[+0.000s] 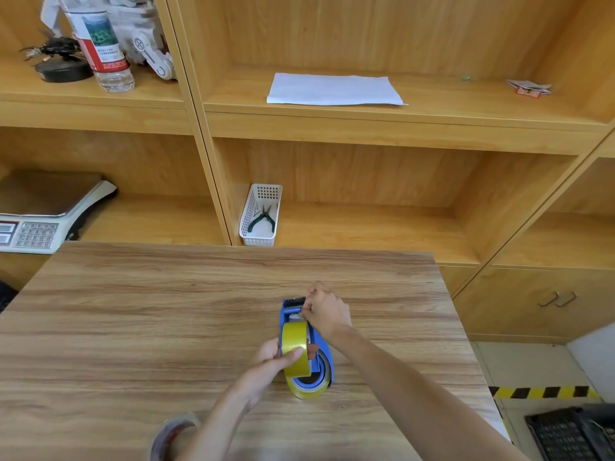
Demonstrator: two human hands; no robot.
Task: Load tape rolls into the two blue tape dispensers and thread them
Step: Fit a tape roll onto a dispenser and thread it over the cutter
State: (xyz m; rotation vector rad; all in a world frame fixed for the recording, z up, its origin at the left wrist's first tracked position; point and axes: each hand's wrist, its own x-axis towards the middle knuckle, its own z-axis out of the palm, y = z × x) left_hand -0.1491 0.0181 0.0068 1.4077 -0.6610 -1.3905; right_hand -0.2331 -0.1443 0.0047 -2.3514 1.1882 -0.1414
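A blue tape dispenser (287,316) lies on the wooden table (166,311), its toothed cutter pointing away from me. A yellowish tape roll (294,344) sits on its hub. My left hand (271,359) grips that roll, thumb across its outer face. My right hand (324,311) pinches at the dispenser's front, by the roller just behind the cutter; its fingertips hide what they hold. A second roll of clear tape with a dark red core (173,434) lies near the table's front edge, partly behind my left forearm. I see only one dispenser.
Wooden shelves stand behind the table. They hold a white basket with pliers (261,216), a weighing scale (40,216), a sheet of paper (332,89) and a water bottle (103,44). A black crate (572,434) sits on the floor at right.
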